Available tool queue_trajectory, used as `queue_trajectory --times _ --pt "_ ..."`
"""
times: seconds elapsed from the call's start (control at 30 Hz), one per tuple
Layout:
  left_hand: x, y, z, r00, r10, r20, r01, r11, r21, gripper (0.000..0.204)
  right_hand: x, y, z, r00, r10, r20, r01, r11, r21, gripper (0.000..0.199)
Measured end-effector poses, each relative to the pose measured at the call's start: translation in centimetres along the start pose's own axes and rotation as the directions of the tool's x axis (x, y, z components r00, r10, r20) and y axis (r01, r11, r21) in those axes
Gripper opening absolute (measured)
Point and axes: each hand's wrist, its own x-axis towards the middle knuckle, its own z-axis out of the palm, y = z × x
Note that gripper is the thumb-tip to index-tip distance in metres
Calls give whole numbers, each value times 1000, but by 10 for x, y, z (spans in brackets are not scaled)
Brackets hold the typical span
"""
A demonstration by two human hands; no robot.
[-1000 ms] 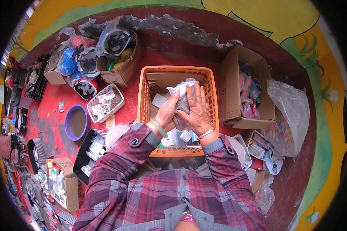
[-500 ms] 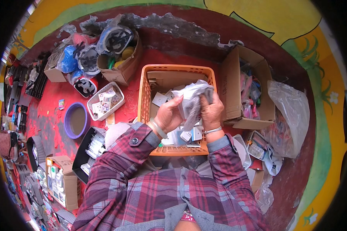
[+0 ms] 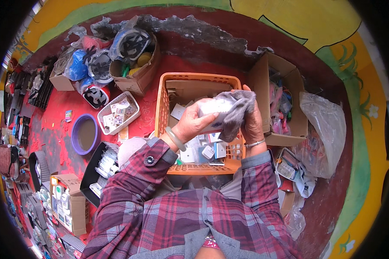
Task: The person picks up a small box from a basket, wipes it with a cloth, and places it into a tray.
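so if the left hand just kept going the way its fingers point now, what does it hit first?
The left hand points toward the person's right, and its fingers already grip the white packet. Just past that lie the grey cloth and the right hand. Depth is hard to judge.

Both hands are meeting raised in front of the chest, fingers curled shut in a grip.

The left hand (image 3: 193, 123) is coming up from the lower left, its forearm in a plaid sleeve slanting toward the centre, a pale bangle sitting at the wrist; its fingers are wrapping forward and its thumb is pressing on top. The right hand (image 3: 251, 123) is rising more steeply from the near right, back of the hand facing the camera, a thin bracelet at the wrist, fingers closing inward toward the left hand. The 2 hands are almost touching, the elbows bending outward, both sleeve cuffs pulled back.
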Motion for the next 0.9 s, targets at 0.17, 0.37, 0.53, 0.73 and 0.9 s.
queue_trajectory --times 0.17,0.37,0.53,0.73,0.9 --pt "-4 -1 -1 996 4 87 -23 974 227 34 -10 8 2 979 201 30 -198 976 -89 49" --pt "-1 -5 2 986 -163 33 159 983 97 40 -14 16 14 968 40 -249 -65 993 -94 26" --pt "4 -9 4 978 -179 112 194 971 -141 36 -18 20 13 951 -165 -262 105 968 -230 22" --pt "6 -3 5 970 -179 164 203 968 -146 40 -19 19 14 934 -72 -350 67 997 -26 19" --pt "7 -2 6 971 -149 188 176 975 -133 42 -19 18 12 940 -28 -339 47 998 46 18"
